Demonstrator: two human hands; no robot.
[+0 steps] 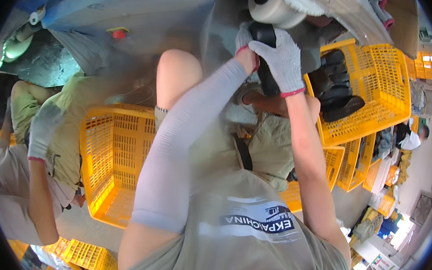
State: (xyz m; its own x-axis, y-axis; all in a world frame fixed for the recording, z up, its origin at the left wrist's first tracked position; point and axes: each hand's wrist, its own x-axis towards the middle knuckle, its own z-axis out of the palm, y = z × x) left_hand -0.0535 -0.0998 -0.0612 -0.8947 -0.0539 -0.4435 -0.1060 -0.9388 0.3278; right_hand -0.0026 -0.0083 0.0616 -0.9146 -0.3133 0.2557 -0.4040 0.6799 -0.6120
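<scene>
Both hands were up at the top of the view, wrapped round a black part [265, 55]. Right hand [282, 61] in a grey knit glove, fingers curled closed over the part's upper end. Left hand [244, 44] mostly hidden behind it; what I could see of the glove looked clamped on the same part, how tightly I couldn't tell. The part sat pressed up against a grey wheel [272, 9], so I'd judge the two-handed grip was there to steady it against that wheel.

Largest to smallest around that:

- Empty yellow crate [114, 163] on the floor left of my knee, tipped so its open side faced me; probably for easy reach.
- Second yellow crate [375, 92] just right of my right forearm, tilted toward me as well, with dark shoe-shaped pieces [337, 90] stacked inside. More yellow crates [355, 162] stacked below it.
- A co-worker at far left, gloved hand [43, 128] hanging loose, touching nothing I could make out.
- My left arm wore a long grey sleeve [176, 148]; right forearm bare.
- Small red-and-yellow cap [118, 32] on the blue surface at top left, well apart from the work.
</scene>
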